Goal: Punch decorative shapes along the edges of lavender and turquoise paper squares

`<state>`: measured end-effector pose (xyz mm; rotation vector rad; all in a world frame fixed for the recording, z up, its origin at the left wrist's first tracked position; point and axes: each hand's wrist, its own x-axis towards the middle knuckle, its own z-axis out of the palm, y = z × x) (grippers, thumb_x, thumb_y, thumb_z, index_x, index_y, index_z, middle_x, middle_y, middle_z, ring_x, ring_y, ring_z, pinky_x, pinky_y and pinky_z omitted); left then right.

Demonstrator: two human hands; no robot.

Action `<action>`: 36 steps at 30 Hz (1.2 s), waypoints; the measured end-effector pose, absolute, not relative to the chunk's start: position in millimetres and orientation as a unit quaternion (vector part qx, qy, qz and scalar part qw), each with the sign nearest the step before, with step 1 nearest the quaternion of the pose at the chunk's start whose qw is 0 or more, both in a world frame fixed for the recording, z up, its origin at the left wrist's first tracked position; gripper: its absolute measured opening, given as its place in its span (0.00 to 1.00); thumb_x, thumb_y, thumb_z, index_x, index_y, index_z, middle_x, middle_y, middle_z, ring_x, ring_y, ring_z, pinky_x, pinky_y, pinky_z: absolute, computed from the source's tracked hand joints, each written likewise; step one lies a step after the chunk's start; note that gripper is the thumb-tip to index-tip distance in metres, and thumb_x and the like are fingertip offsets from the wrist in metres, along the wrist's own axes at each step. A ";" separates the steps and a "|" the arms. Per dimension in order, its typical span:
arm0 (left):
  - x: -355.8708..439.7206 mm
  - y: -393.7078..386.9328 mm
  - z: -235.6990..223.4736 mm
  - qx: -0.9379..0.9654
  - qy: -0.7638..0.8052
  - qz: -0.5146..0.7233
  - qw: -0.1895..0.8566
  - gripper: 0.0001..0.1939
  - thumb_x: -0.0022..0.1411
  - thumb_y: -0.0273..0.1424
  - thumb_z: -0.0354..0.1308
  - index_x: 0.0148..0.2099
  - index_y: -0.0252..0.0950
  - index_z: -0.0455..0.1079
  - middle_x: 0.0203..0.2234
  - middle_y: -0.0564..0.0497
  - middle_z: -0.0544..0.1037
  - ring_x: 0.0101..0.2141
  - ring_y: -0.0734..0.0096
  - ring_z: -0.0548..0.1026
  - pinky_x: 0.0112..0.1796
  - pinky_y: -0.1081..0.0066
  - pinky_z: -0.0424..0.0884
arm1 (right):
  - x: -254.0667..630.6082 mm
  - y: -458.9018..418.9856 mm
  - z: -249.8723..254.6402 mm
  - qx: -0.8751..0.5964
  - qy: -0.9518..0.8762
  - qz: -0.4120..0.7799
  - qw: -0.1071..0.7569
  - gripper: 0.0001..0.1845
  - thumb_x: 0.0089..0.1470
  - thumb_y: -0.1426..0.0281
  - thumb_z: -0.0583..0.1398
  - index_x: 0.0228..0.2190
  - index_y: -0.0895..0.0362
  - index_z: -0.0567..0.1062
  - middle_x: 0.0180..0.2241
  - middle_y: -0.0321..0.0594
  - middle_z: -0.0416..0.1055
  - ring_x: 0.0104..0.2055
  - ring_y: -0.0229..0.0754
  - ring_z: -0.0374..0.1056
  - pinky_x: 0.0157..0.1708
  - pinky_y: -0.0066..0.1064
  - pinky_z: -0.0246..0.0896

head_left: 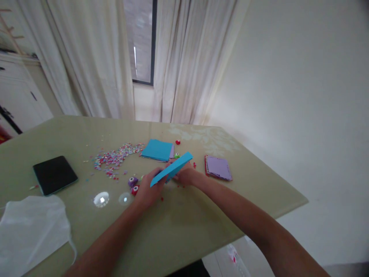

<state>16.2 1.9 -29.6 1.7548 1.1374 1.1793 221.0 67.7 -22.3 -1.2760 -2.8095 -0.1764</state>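
Note:
Both of my hands hold a blue sheet of paper [173,169] tilted on edge above the green table [201,227]. My left hand [150,186] grips its near left end with fingers closed. My right hand [187,176] is closed on it from behind, partly hidden by the sheet. Small purple [133,181] and red [135,189] paper punches lie just left of my left hand.
A stack of blue paper [157,150] and a purple stack [218,167] lie beyond my hands. Coloured confetti [115,157] is scattered to the left. A dark tablet [54,174] and a white cloth [31,227] sit at the near left. Curtains hang behind.

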 end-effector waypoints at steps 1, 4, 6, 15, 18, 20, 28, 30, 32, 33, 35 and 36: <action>12.7 6.3 -29.7 0.680 0.445 0.460 0.358 0.14 0.66 0.43 0.59 0.38 0.39 0.79 0.28 0.51 0.83 0.32 0.60 0.80 0.35 0.67 0.73 | 223.2 64.8 -21.3 -0.427 -0.902 -0.056 0.033 0.09 0.67 0.66 0.65 0.45 0.55 0.85 0.51 0.50 0.83 0.55 0.54 0.76 0.60 0.44 0.67; 3.8 16.7 -29.3 0.663 0.465 0.474 0.346 0.15 0.65 0.45 0.60 0.38 0.39 0.78 0.30 0.50 0.84 0.33 0.59 0.79 0.36 0.67 0.73 | 226.9 55.1 -20.3 -0.452 -0.889 -0.047 0.057 0.12 0.70 0.65 0.62 0.43 0.57 0.84 0.47 0.53 0.83 0.53 0.56 0.76 0.58 0.48 0.66; -0.6 21.3 -29.1 0.644 0.484 0.488 0.337 0.17 0.65 0.47 0.61 0.37 0.39 0.78 0.29 0.50 0.83 0.32 0.59 0.79 0.36 0.67 0.73 | 226.9 48.5 -21.6 -0.465 -0.880 -0.033 0.093 0.13 0.71 0.65 0.62 0.49 0.57 0.83 0.53 0.54 0.81 0.57 0.57 0.75 0.60 0.50 0.64; 1.0 15.2 -10.6 0.478 0.581 0.514 0.412 0.24 0.47 0.56 0.70 0.27 0.39 0.77 0.21 0.46 0.82 0.24 0.55 0.80 0.28 0.63 0.75 | 227.4 24.3 -25.7 -0.502 -0.844 0.012 0.189 0.16 0.68 0.66 0.66 0.56 0.52 0.79 0.65 0.50 0.74 0.66 0.59 0.65 0.69 0.57 0.53; 3.9 8.4 -1.7 0.461 0.580 0.520 0.424 0.25 0.46 0.57 0.72 0.27 0.39 0.77 0.19 0.47 0.81 0.23 0.58 0.80 0.28 0.64 0.75 | 229.6 20.8 -22.0 -0.483 -0.846 0.041 0.222 0.12 0.68 0.69 0.66 0.52 0.51 0.80 0.65 0.49 0.74 0.67 0.59 0.65 0.69 0.57 0.52; 3.9 4.3 2.1 0.462 0.588 0.516 0.418 0.25 0.49 0.57 0.72 0.26 0.38 0.77 0.19 0.46 0.81 0.23 0.58 0.81 0.29 0.64 0.76 | 229.2 17.6 -19.3 -0.470 -0.834 0.080 0.280 0.12 0.68 0.69 0.66 0.52 0.51 0.79 0.62 0.49 0.76 0.66 0.59 0.66 0.68 0.56 0.54; 3.7 -7.2 2.9 0.472 0.638 0.497 0.350 0.26 0.53 0.58 0.68 0.21 0.41 0.80 0.20 0.43 0.84 0.24 0.52 0.82 0.32 0.59 0.79 | 217.1 4.9 -13.4 -0.411 -0.511 0.540 0.528 0.19 0.59 0.60 0.72 0.49 0.49 0.78 0.46 0.40 0.80 0.45 0.45 0.76 0.46 0.37 0.71; 4.8 -9.0 2.8 0.478 0.647 0.486 0.342 0.26 0.52 0.58 0.67 0.20 0.42 0.80 0.20 0.43 0.84 0.24 0.51 0.82 0.29 0.59 0.78 | 216.4 4.1 -10.5 -0.380 -0.433 0.624 0.528 0.20 0.54 0.61 0.76 0.46 0.50 0.80 0.44 0.38 0.80 0.43 0.42 0.76 0.45 0.34 0.72; 5.9 -10.4 3.6 0.482 0.652 0.474 0.345 0.26 0.51 0.59 0.67 0.19 0.42 0.79 0.20 0.42 0.84 0.23 0.52 0.81 0.25 0.60 0.76 | 216.8 3.0 -7.0 -0.363 -0.377 0.671 0.525 0.19 0.54 0.60 0.76 0.44 0.52 0.81 0.43 0.39 0.81 0.40 0.40 0.77 0.43 0.32 0.73; 6.3 -11.0 4.3 0.481 0.653 0.469 0.348 0.27 0.51 0.59 0.67 0.18 0.42 0.79 0.20 0.42 0.84 0.22 0.52 0.81 0.23 0.61 0.75 | 217.0 2.3 -5.4 -0.357 -0.357 0.685 0.525 0.19 0.54 0.59 0.75 0.44 0.52 0.81 0.43 0.39 0.81 0.39 0.40 0.78 0.42 0.32 0.74; 6.9 -11.8 5.5 0.479 0.654 0.466 0.355 0.27 0.50 0.60 0.67 0.18 0.42 0.79 0.20 0.42 0.83 0.20 0.54 0.80 0.20 0.62 0.73 | 216.5 0.5 -3.0 -0.356 -0.341 0.697 0.520 0.19 0.54 0.57 0.76 0.43 0.52 0.81 0.41 0.39 0.82 0.39 0.41 0.80 0.40 0.32 0.75; 7.1 -12.1 5.9 0.479 0.652 0.465 0.360 0.27 0.50 0.60 0.67 0.18 0.42 0.79 0.20 0.42 0.83 0.20 0.54 0.80 0.20 0.63 0.73 | 215.7 -0.5 -2.3 -0.359 -0.342 0.697 0.518 0.20 0.53 0.57 0.77 0.42 0.52 0.81 0.40 0.38 0.82 0.39 0.41 0.80 0.40 0.32 0.75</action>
